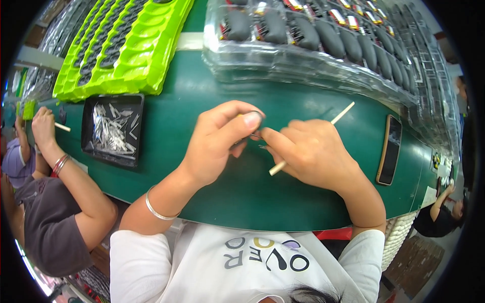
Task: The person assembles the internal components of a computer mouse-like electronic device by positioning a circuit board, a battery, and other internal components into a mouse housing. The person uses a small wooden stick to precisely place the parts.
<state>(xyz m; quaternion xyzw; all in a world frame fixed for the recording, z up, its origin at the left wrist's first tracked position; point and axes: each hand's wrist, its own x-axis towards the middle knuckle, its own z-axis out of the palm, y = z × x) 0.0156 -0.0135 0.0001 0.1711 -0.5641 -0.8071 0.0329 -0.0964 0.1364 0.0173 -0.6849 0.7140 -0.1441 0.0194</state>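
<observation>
My left hand (212, 139) is closed in front of me, above the green table, with a small dark rounded part (259, 114) pinched between thumb and fingers. Most of that part is hidden behind the thumb. My right hand (310, 154) meets it from the other side, fingers bent inward. A thin pale stick (344, 111) runs through the right hand, one end sticking out on the far side and the other below the fingers. Its fingertips almost touch the dark part; something small and thin shows beneath them, too small to name.
A black tray (138, 151) of small clear and silvery pieces stands left on the green table (242, 202). Behind it is a lime-green moulded tray (151, 38) with dark parts. Clear plastic trays (242, 58) hold grey shells. A phone (389, 150) lies right. A co-worker's arm (76, 177) is at left.
</observation>
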